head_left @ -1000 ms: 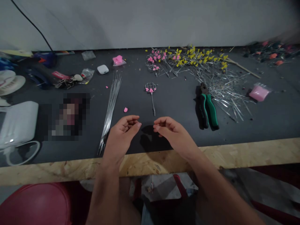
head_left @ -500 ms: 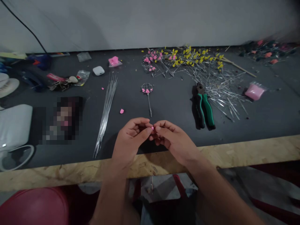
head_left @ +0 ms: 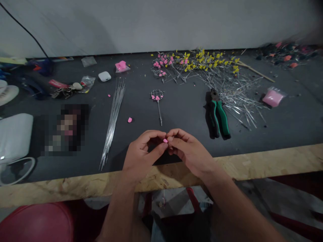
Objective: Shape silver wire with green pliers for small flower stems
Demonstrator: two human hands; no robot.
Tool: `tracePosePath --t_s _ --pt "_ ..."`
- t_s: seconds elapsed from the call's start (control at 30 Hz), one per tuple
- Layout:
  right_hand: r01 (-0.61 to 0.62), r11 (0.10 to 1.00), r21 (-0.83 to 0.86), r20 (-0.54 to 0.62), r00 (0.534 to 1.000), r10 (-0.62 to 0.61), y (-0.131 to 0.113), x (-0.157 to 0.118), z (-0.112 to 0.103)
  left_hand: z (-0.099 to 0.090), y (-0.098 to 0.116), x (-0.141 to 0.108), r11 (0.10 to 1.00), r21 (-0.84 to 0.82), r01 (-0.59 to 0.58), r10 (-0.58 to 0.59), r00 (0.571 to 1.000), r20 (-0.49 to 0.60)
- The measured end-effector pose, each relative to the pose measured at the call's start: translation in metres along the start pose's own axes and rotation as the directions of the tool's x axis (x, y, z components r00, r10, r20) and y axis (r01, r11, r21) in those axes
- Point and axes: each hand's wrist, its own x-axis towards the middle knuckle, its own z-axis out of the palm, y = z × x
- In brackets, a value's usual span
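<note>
Between the fingertips of both my hands is a small pink piece [head_left: 165, 140], near the table's front edge. My left hand [head_left: 145, 149] touches it with thumb and a fingertip. My right hand [head_left: 188, 148] pinches it from the other side. Beyond my hands lies a small wire racket shape [head_left: 157, 95] with pink bits at the lower part of its round head. A pink lump [head_left: 130, 120] sits to its left, beside a bundle of straight silver wires [head_left: 113, 122]. Pliers with green and black handles [head_left: 219, 116] lie to the right.
Wire pieces with pink and yellow blobs [head_left: 202, 60] are piled at the back, above loose wires [head_left: 237, 94]. Pink material in bags [head_left: 274, 97] lies right and back left. A white case [head_left: 104, 76], keys [head_left: 64, 91] and a white pouch [head_left: 16, 136] are on the left.
The fingers of my left hand have shifted and spread a little around the pink piece, which now shows more. My right hand has barely moved. The view has shifted slightly.
</note>
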Motion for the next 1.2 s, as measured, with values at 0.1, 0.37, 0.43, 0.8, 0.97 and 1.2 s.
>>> tracePosePath --t_s 0.1,0.37,0.43,0.8,0.97,1.2 --pt "-0.008 1.000 -0.001 -0.013 1.000 0.008 -0.0005 -0.0002 0.0004 0.0000 0.0001 0.0005 0.993 0.094 -0.065 0.065 0.998 0.002" --pt "-0.038 0.999 0.008 0.052 0.998 0.037 -0.0017 -0.0018 0.0003 -0.0008 0.0000 0.0017 0.975 0.150 -0.164 0.162 0.986 0.024" --pt "-0.050 0.999 -0.003 0.069 0.996 0.051 -0.0017 -0.0022 0.0003 -0.0016 0.0008 0.0015 0.962 0.200 -0.187 0.185 0.982 0.030" --pt "-0.055 0.998 -0.010 0.076 0.996 0.056 0.0004 -0.0009 0.0011 -0.0029 0.0014 -0.0009 0.884 0.371 -0.284 0.289 0.956 0.042" --pt "-0.049 0.998 -0.040 0.061 0.997 0.052 0.0003 -0.0003 0.0014 -0.0029 0.0017 -0.0004 0.852 0.434 -0.294 0.320 0.947 0.014" --pt "-0.020 0.997 -0.078 0.039 0.999 0.023 0.0004 0.0003 0.0002 -0.0025 0.0006 0.0003 0.821 0.467 -0.329 0.358 0.933 0.028"
